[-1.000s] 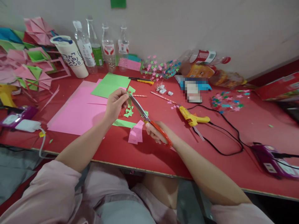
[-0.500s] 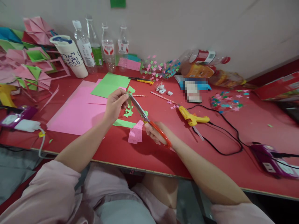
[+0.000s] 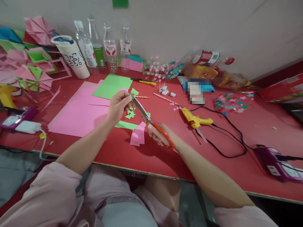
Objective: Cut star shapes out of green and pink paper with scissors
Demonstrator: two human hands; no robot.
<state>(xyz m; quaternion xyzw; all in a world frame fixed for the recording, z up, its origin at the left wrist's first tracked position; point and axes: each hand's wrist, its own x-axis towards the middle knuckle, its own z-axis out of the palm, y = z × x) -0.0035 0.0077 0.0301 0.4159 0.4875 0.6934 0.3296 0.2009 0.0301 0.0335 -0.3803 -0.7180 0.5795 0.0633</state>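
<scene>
The left hand's point(image 3: 118, 105) grip is closed on a small green paper piece point(image 3: 132, 101), raised over the table point(image 3: 113, 156) between its near and far edges; the right hand's point(image 3: 155, 135) grip is round the red-handled scissors point(image 3: 142, 110). For a clean snip, the paper should be turned into the blades, with the pinching fingertips clear of their line.

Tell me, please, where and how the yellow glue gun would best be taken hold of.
I'd take the glue gun by its handle, coming from above on the right: it lies flat with the handle jutting right, away from the nozzle. Mind the cord at the handle's end.
</scene>
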